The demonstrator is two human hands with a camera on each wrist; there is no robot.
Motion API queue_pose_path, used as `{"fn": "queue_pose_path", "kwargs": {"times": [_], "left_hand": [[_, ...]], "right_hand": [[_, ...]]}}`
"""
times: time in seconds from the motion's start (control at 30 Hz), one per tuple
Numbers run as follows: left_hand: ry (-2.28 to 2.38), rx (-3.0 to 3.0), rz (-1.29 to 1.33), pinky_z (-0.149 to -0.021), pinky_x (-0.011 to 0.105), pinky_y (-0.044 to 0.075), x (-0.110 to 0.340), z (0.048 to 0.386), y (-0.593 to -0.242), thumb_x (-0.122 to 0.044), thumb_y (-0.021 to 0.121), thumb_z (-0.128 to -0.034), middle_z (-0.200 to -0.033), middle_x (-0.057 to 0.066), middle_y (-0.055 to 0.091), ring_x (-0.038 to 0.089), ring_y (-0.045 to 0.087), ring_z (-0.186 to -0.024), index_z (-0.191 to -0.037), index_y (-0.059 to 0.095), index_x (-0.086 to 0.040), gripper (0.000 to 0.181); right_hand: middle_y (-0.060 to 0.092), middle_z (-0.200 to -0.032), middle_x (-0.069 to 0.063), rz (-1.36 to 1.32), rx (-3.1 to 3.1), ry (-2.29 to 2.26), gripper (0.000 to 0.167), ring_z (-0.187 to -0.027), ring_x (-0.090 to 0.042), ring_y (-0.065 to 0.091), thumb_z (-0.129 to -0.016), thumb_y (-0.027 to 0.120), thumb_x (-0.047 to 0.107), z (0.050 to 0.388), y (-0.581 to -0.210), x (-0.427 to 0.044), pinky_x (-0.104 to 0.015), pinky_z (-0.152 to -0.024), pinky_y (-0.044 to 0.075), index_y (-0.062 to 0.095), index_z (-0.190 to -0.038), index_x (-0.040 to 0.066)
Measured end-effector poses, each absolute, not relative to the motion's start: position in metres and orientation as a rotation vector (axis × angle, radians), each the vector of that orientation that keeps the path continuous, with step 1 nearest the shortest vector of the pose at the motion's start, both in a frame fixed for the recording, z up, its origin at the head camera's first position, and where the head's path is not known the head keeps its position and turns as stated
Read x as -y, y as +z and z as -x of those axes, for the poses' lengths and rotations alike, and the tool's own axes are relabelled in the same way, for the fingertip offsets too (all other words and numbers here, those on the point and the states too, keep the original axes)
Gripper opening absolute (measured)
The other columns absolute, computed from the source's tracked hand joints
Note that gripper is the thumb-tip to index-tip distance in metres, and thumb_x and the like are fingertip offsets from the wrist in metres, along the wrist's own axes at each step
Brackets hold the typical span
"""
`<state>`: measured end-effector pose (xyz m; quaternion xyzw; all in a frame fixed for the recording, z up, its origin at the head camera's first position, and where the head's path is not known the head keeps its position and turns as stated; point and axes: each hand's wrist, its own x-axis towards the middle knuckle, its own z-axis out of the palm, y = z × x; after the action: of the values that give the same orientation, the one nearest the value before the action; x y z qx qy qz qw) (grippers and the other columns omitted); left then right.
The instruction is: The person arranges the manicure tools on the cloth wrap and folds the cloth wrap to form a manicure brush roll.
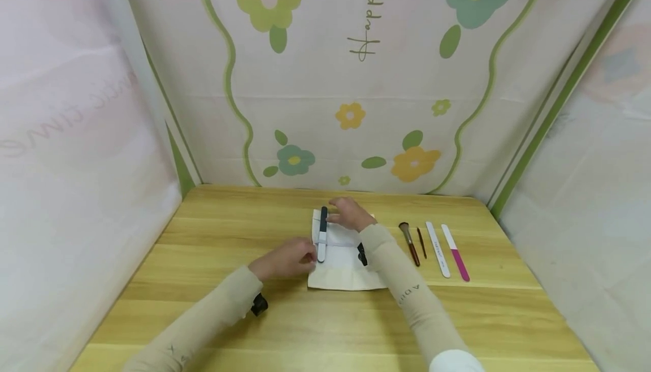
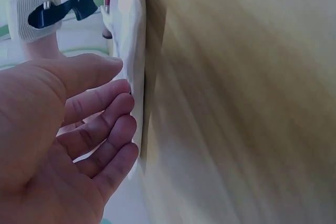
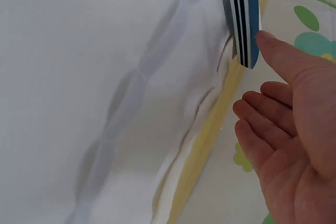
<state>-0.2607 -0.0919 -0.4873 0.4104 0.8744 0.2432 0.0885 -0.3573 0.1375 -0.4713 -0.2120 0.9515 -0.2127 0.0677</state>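
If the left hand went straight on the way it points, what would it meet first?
The left hand would likely meet the left edge of the white cloth first; whether they already touch is unclear.

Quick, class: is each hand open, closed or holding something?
Left hand: open, loosely curled at the cloth.
Right hand: open, beside the file.

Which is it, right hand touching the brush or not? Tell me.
Apart: the head view shows bare wooden table between the right hand and the brush.
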Motion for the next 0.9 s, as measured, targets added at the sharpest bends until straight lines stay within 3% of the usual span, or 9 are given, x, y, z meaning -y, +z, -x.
{"fn": "queue_pose_path", "kwargs": {"times": [0.43,0.67,0.9], "left_hand": [[0.807,-2.602,-1.224,-0.08,0.023,0.051,0.093,0.248,-0.498,-0.01,0.07,-0.1012,-0.098,-0.002,0.065,0.007,0.055,-0.085,-0.095,0.071,-0.012,0.007],[0.875,-2.567,-1.209,-0.077,0.022,0.049,0.094,0.249,-0.501,-0.009,0.067,-0.1034,-0.094,-0.004,0.063,0.007,0.053,-0.083,-0.095,0.068,-0.012,0.009],[0.905,-2.551,-1.178,-0.077,0.023,0.048,0.095,0.247,-0.499,-0.009,0.066,-0.1037,-0.093,-0.004,0.061,0.009,0.052,-0.083,-0.096,0.067,-0.012,0.008]], "right_hand": [[0.066,-0.144,-0.018,0.703,-2.797,-0.832,0.051,-0.133,-0.028,0.065,-0.101,0.074,0.02,0.366,-0.497,-0.134,-0.042,-0.11,0.054,0.06,-0.146,0.001],[0.072,-0.134,-0.015,0.736,-2.781,-0.869,0.049,-0.122,-0.026,0.07,-0.097,0.079,0.02,0.363,-0.497,-0.137,-0.04,-0.104,0.057,0.064,-0.14,0.002],[0.072,-0.134,-0.015,0.718,-2.763,-0.853,0.053,-0.122,-0.025,0.07,-0.095,0.081,0.021,0.355,-0.493,-0.135,-0.039,-0.104,0.057,0.064,-0.142,0.002]]}}
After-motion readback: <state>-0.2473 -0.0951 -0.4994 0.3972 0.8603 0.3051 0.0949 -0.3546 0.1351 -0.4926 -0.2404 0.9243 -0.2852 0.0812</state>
